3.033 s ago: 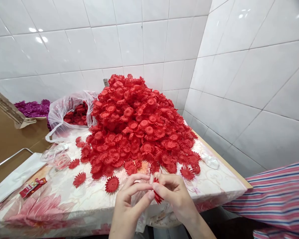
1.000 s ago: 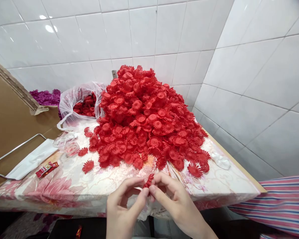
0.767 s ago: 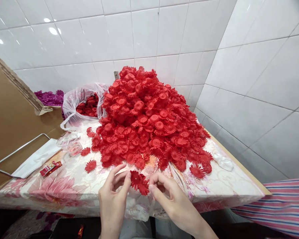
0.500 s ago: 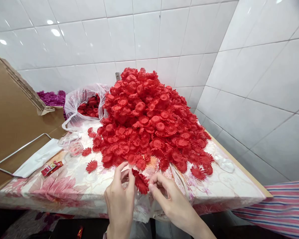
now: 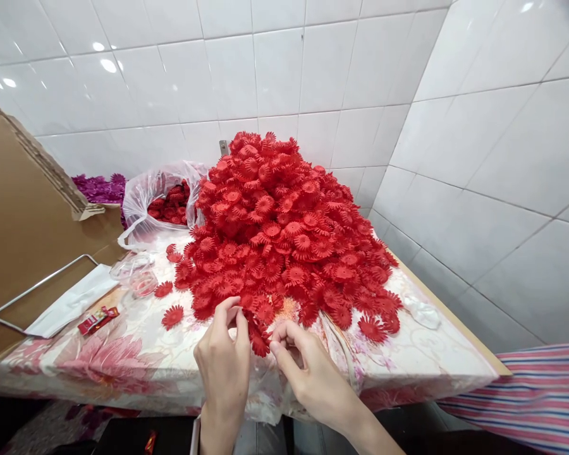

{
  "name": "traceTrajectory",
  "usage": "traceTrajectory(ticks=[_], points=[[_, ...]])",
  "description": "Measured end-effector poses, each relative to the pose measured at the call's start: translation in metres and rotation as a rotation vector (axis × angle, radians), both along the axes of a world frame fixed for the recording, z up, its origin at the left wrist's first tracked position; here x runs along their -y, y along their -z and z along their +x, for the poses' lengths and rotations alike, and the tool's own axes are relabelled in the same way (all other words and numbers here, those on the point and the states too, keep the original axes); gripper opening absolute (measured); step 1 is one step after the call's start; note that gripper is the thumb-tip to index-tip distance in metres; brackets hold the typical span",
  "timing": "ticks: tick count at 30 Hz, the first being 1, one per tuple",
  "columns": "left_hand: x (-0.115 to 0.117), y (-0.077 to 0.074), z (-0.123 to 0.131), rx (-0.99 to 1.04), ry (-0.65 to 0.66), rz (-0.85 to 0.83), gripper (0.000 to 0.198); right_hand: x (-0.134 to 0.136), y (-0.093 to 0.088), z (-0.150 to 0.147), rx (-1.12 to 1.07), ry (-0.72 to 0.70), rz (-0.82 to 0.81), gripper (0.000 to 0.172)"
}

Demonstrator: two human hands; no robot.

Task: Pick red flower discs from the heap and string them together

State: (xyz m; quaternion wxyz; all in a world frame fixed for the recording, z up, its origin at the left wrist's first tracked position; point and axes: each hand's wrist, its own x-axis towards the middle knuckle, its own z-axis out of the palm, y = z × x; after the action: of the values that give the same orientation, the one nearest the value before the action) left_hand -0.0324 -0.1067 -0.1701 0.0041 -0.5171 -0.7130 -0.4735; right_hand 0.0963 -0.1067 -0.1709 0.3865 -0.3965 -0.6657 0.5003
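Between my two hands, just above the front of the table, is a dark red artificial flower piece (image 5: 259, 342) with narrow petals, tilted toward me. My left hand (image 5: 225, 354) holds its left side between thumb and fingers, partly hidden behind the thumb. My right hand (image 5: 303, 366) pinches at its right edge with thumb and forefinger; the exact contact is too small to make out. Right behind my fingers rises a large heap of red flower pieces (image 5: 284, 230). A few single pieces lie apart from it, such as a loose red flower (image 5: 172, 316) on the left.
On the left stand a cardboard box (image 5: 33, 208) and a clear plastic bag (image 5: 133, 212) of darker red pieces. Purple flowers (image 5: 97, 188), a clear round container (image 5: 143, 282) and a red wrapper (image 5: 98, 320) are nearby. Striped fabric (image 5: 526, 392) hangs at the right of the floral tablecloth (image 5: 137, 354).
Both hands and the flower piece have shifted slightly left and up, toward the heap. My hands are closer together, and the flower piece is turned, showing less of its width.
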Motion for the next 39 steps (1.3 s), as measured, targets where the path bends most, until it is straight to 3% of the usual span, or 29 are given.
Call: traceTrajectory(ticks=[3, 6, 9, 13, 17, 20, 22, 27, 30, 32, 35, 39], points=[[-0.002, -0.001, -0.004, 0.089, 0.06, -0.023, 0.021, -0.001, 0.001, 0.003, -0.02, -0.01, -0.03, 0.021], [-0.002, -0.002, -0.006, 0.307, 0.226, -0.067, 0.021, -0.004, 0.003, 0.009, -0.134, 0.019, -0.087, 0.026], [0.002, -0.002, -0.003, 0.539, 0.412, -0.137, 0.031, -0.008, 0.005, 0.014, -0.247, 0.071, -0.149, 0.034], [0.007, 0.003, 0.006, 0.73, 0.599, -0.239, 0.047, -0.009, 0.004, 0.017, -0.364, 0.015, -0.249, 0.04], [0.008, 0.006, 0.006, 0.727, 0.697, -0.315, 0.029, -0.01, 0.002, 0.023, -0.465, -0.078, -0.372, 0.04], [0.009, 0.006, 0.006, 0.609, 0.687, -0.309, 0.025, -0.009, 0.002, 0.027, -0.497, -0.12, -0.482, 0.038], [0.012, 0.006, 0.009, 0.514, 0.624, -0.252, 0.028, -0.005, 0.001, 0.026, -0.489, -0.095, -0.445, 0.036], [0.021, 0.005, 0.017, 0.359, 0.657, -0.199, 0.018, 0.012, -0.005, 0.018, -0.074, 0.107, 0.002, 0.025], [0.023, 0.001, 0.015, 0.339, 0.668, -0.211, 0.02, 0.013, -0.008, 0.024, 0.065, 0.138, 0.104, 0.018], [0.024, -0.003, 0.01, 0.34, 0.666, -0.274, 0.02, 0.008, -0.009, 0.031, 0.007, 0.065, 0.032, 0.022], [0.026, -0.008, 0.006, 0.341, 0.702, -0.399, 0.027, 0.0, -0.005, 0.036, -0.188, 0.021, -0.225, 0.027], [0.033, -0.009, 0.009, 0.328, 0.581, -0.406, 0.028, -0.006, -0.001, 0.032, -0.407, 0.246, -0.436, 0.025]])
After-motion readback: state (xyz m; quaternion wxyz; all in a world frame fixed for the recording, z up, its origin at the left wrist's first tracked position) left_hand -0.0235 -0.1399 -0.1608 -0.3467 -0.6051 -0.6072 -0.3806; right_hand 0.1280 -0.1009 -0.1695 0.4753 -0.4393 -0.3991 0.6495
